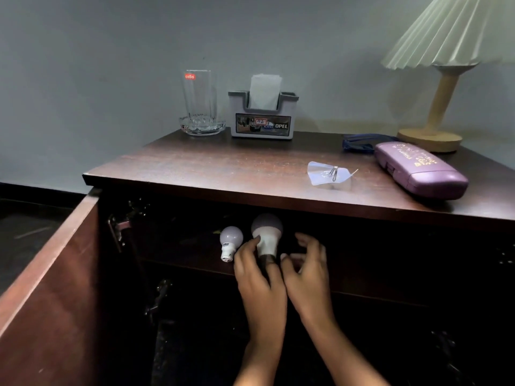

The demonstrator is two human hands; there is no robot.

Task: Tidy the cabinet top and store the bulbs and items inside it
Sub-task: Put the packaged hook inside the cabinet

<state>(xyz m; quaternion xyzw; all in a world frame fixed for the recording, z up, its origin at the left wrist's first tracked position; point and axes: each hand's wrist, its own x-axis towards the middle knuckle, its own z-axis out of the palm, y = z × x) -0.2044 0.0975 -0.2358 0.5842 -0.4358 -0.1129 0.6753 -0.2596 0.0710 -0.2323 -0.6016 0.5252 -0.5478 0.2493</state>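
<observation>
bulb going onto a dark shelf, and it could roll

both hands are inside the open cabinet. the left hand (257,274) grips the big bulb (267,235) around its neck and cap, dome pointing to the back. the right hand (306,268) sits just beside it, fingers spread and loosely bent, holding nothing i can make out. the small bulb (230,240) lies on the shelf (181,263) just left of the big one, cap towards the front. whether the big bulb touches the shelf, i can't tell, it's too dark in there.

the risks, as i judge them: a round bulb let go near the shelf's front lip may roll off and drop. set down too close, it may knock the small bulb and send that rolling too. the dark interior hides what's behind, so a push deeper could hit something unseen.

up on the counter (223,168) the glass (199,104), the hook (330,174) and the purple case (418,174) wait to be stored. the glass is the next fragile one.
</observation>
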